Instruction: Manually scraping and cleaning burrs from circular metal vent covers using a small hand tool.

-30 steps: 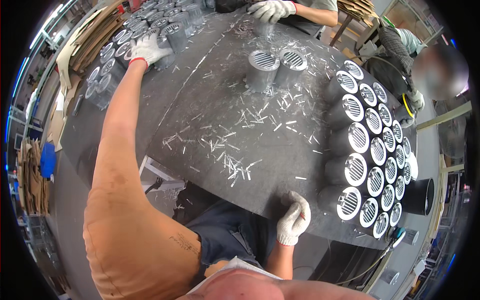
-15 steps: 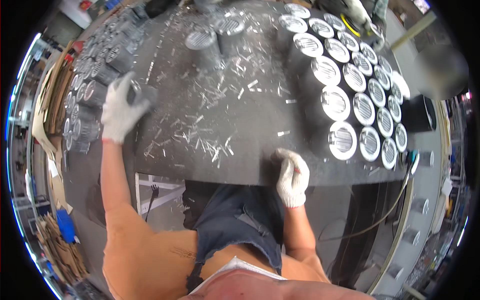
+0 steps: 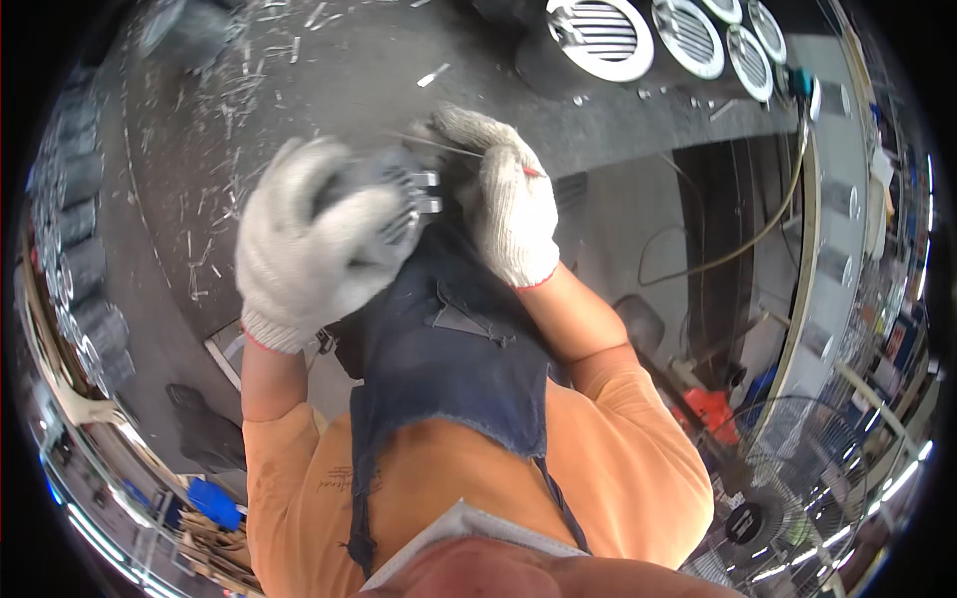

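As a grey slotted cylinder (image 3: 397, 177) is being brought in from the far left of the apron (image 3: 459, 349), the gap between the hands is being narrowed. In the earlier views the left hand (image 3: 314, 229) is being kept well out to the apron's left; now the cylinder is being held by it just beyond the apron, with the slotted face and bright clips being turned toward the right. A close grip is being kept by the gloved fingers, though their outline is being blurred. Beyond the apron's right side, a thin rod-like tool (image 3: 434, 144) is being held by the curled fingers of the right hand (image 3: 513, 204); its tip is not being shown clearly. Fetching therefore seems to be giving way to work on this piece, with both hands being engaged. Other slotted cylinders (image 3: 601, 38) are being left on the table (image 3: 339, 85) beyond the apron to the right, and loose slivers (image 3: 433, 75) are being left scattered beyond it.
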